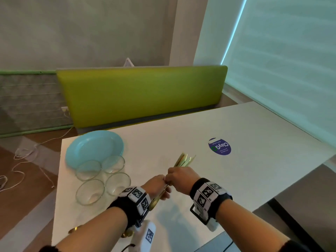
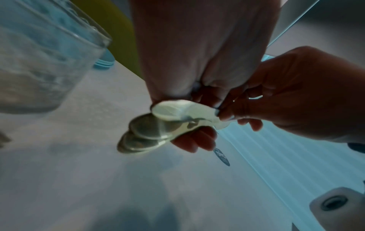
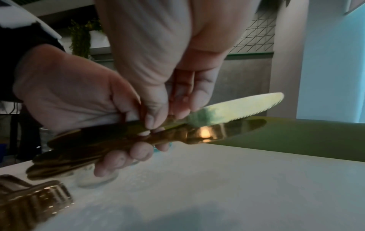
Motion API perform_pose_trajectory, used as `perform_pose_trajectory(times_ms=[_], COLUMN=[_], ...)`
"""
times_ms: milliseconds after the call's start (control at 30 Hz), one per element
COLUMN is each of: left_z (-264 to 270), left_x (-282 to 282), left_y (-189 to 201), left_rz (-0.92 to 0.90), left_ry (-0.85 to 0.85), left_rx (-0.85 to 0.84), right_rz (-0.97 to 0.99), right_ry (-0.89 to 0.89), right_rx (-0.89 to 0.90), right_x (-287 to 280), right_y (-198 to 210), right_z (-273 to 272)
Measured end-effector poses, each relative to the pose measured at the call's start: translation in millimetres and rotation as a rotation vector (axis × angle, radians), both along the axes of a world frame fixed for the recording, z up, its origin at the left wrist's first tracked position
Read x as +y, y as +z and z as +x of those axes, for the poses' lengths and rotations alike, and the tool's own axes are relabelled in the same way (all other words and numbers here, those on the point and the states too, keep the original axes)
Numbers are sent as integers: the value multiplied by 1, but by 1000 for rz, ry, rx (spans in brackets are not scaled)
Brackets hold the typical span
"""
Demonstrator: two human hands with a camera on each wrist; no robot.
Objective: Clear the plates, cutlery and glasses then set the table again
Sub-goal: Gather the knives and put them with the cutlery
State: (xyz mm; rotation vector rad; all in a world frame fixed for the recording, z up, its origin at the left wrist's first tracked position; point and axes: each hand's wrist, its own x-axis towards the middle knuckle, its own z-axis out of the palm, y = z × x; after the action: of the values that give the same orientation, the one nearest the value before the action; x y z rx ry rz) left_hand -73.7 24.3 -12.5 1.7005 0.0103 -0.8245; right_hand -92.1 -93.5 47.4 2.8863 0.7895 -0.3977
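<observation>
Knives, gold-coloured and bundled together, sit in my two hands above the white desk, near its front edge. My left hand has its fingers curled round the handle ends of the bundle, and the rounded handle tips fan out below the wrist in the left wrist view. My right hand is closed on the same bundle just ahead of the left, knuckles touching it, with thumb and fingertips pinching the handles where they meet the blades. In the right wrist view one serrated blade points up and away while another lies beneath it, reflecting a light. From the head camera the blade tips stick out past my right hand toward the far side of the desk.

At the left of the desk I see a stack of pale blue plates, and just in front of them four clear glasses grouped close together, two of them overlapping the plates' rim in the picture. More gold cutlery lies on the desk near its front edge, under my left forearm; I cannot tell exactly which pieces. A round purple sticker lies further right on the desk. Behind the desk stands a green bench backrest.
</observation>
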Motion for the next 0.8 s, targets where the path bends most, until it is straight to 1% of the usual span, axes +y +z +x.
perform_pose_trajectory(times_ms=[167, 367, 633, 733, 800], left_z=[-48, -95, -130, -142, -147], left_x=[28, 68, 111, 122, 131], left_y=[5, -5, -25, -36, -45], left_rz=[-35, -51, -4, 99, 239], left_ry=[-18, -37, -104, -119, -171], left_rx=[31, 55, 25, -17, -109], right_rz=[-24, -37, -13, 5, 19], right_ry=[-37, -28, -37, -62, -89], right_rx=[11, 28, 42, 53, 69], right_x=[26, 63, 101, 109, 113], right_y=[-1, -16, -38, -50, -56], right_z=[-48, -93, -125, -133, -136])
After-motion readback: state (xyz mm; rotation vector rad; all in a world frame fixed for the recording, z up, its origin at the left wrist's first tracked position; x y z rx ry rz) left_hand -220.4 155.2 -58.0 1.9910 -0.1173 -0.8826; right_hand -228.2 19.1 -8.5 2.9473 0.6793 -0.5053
